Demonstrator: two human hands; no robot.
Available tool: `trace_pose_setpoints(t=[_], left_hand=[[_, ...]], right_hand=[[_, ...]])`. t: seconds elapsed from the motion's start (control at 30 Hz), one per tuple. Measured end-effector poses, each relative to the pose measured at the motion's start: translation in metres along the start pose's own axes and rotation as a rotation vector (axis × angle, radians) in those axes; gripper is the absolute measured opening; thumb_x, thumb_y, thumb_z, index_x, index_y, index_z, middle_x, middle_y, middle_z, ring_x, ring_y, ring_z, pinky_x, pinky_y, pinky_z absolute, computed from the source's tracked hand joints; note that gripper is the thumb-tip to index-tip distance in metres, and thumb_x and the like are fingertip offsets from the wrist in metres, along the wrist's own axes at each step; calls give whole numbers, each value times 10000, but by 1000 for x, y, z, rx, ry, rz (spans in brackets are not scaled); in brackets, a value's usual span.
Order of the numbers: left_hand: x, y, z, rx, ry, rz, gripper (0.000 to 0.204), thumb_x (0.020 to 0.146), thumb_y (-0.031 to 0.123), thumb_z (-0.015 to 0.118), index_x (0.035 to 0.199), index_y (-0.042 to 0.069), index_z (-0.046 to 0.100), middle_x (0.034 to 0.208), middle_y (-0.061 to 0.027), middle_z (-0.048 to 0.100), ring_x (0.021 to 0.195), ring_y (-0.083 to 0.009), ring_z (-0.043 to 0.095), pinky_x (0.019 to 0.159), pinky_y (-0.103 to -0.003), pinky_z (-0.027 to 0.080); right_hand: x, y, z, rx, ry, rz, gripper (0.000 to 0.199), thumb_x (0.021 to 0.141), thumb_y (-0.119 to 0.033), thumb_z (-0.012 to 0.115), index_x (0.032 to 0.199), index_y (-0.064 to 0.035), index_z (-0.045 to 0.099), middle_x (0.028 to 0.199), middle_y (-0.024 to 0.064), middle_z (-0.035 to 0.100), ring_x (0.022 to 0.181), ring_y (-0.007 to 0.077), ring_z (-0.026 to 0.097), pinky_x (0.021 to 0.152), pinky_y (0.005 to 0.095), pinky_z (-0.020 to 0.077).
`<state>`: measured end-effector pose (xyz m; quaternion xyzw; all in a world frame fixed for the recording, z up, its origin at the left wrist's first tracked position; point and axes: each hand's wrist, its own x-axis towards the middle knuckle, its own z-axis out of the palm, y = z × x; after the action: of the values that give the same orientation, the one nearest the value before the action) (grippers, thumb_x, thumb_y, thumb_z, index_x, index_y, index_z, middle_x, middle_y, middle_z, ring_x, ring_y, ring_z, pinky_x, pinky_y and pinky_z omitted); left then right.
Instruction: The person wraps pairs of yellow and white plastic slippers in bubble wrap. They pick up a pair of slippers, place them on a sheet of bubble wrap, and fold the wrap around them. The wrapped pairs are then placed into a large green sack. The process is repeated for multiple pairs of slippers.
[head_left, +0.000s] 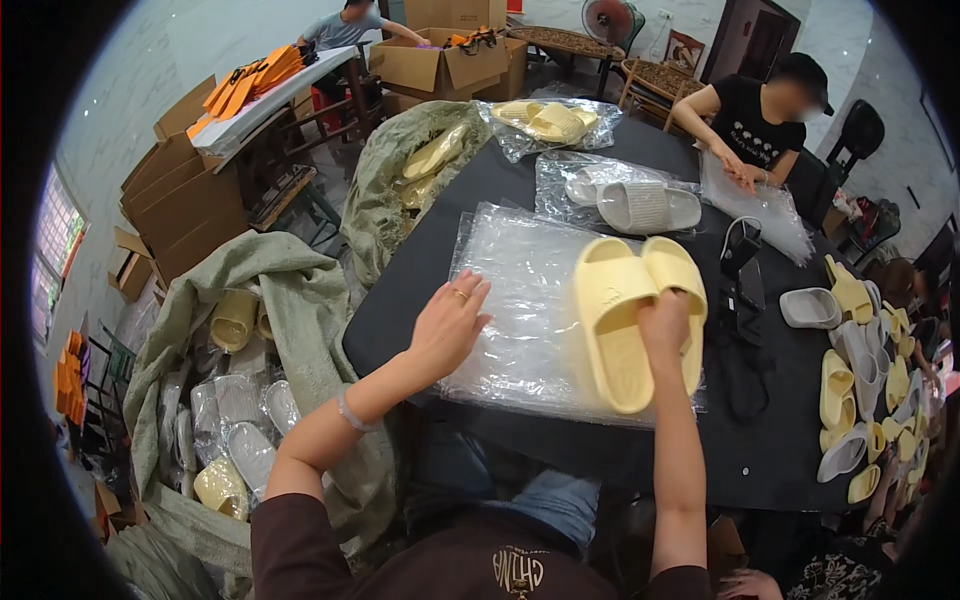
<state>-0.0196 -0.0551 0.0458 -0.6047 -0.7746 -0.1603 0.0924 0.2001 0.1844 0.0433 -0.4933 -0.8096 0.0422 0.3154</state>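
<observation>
Right hand point(665, 322) fingers clasp the yellow slipper pair point(630, 320), long axis running away over the plastic bags point(520, 300), where the left hand point(450, 325) lies flat, fingers spread, just left.

Our right hand point(665, 325) hid part of the yellow slippers point(630, 310). Loose slippers point(860, 400) ran off past the dark fisheye rim, and the co-worker's face was blurred.

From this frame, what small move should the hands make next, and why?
Probably the left hand should lift the top clear bag open. The right hand already holds the yellow slipper pair together above the bag stack, while the left hand rests flat on the plastic.
</observation>
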Motion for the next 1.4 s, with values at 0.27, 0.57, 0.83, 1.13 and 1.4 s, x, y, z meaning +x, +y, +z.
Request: trace_pose_setpoints(t=[0.27,0.57,0.83,1.13,1.4], left_hand=[[-35,-52,113,-513,100,381,476,954,244,485,1391,78,393,1405,-113,418,1245,-269,453,1055,-393,359],[-4,-8,42,-239,-188,8,572,921,280,479,1421,40,335,1490,-146,310,1360,-294,321,1109,-416,253],[-2,-3,48,-38,-143,11,538,961,333,379,1414,43,352,1494,-151,297,1392,-282,264,1130,-433,198],[74,13,19,82,-349,15,494,950,334,441,1371,78,408,1458,-121,360,1368,-281,303,1100,-465,258],[119,-18,107,61,-38,-131,576,978,452,291,1440,109,331,1519,-83,273,1411,-260,220,1140,-456,149]], right_hand=[[-77,-158,16,294,-487,-228,185,727,-124,647,856,8,652,904,221,615,811,373,627,712,458,515],[-82,-91,20,243,-455,-177,249,745,-150,656,937,7,636,1003,202,587,847,374,616,728,462,500],[-70,10,-15,-79,-367,11,246,737,-146,663,949,-23,639,1001,180,588,858,384,608,713,487,494],[-71,30,-14,-32,-219,0,261,740,-141,673,936,24,623,965,209,574,859,410,596,727,499,479],[-72,26,-14,10,-156,-27,243,730,-128,664,920,21,630,961,218,582,842,409,603,737,493,486]])
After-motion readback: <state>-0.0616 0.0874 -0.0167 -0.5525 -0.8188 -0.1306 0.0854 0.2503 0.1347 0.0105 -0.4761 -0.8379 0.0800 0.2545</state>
